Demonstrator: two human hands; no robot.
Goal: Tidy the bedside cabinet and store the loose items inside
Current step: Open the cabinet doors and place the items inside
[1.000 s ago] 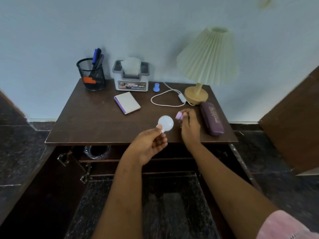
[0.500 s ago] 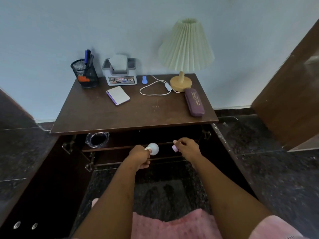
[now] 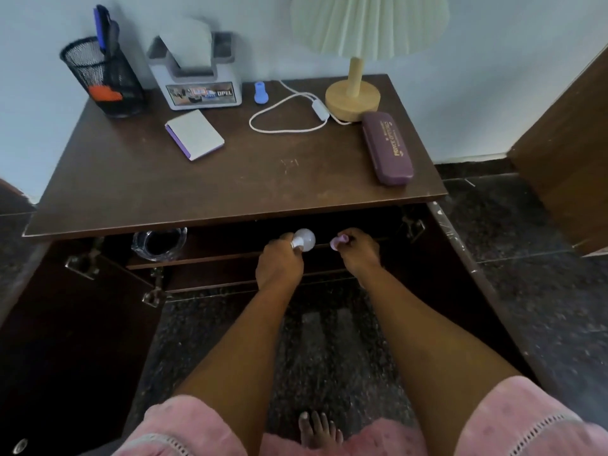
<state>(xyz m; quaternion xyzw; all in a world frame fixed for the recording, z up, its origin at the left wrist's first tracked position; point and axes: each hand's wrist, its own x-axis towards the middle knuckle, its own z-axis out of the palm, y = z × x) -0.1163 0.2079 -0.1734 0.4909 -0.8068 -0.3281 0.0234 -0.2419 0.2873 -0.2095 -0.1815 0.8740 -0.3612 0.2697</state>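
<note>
Both your hands dropped from the tabletop (image 3: pixel 263 182) to the cabinet's upper shelf (image 3: pixel 214 255), left hand (image 3: pixel 279 263) wrapped round the white bulb (image 3: pixel 306 239), globe pointing 1 o'clock, right hand (image 3: pixel 359 251) pinching the purple cap (image 3: pixel 339 241), shelf space straight ahead at 12.

The cabinet top (image 3: pixel 131 179) is dark brown. On it, at 10 o'clock, the mesh pen holder (image 3: pixel 102 77) is black with an orange patch, and one pen (image 3: pixel 99 28) in it is blue. At 11 o'clock the tissue box (image 3: pixel 197 77) is grey and white with a many-coloured label, and the notepad (image 3: pixel 194 134) is pale grey with a purple edge. At 12 o'clock the small stopper (image 3: pixel 261 92) is blue and the cord (image 3: pixel 283 126) is white. At 1 o'clock the lamp shade (image 3: pixel 368 24) is pale cream with pleats, and the lamp base (image 3: pixel 352 98) is light yellow wood. At 3 o'clock the case (image 3: pixel 387 149) is purple with gold letters. At 6 o'clock, under the top, the bulb (image 3: pixel 305 239) is white and the small piece (image 3: pixel 339 241) is lilac. The floor (image 3: pixel 526 232) is dark and speckled. The cloth (image 3: pixel 526 419) at the lower edge is pink with white eyelet trim.
</note>
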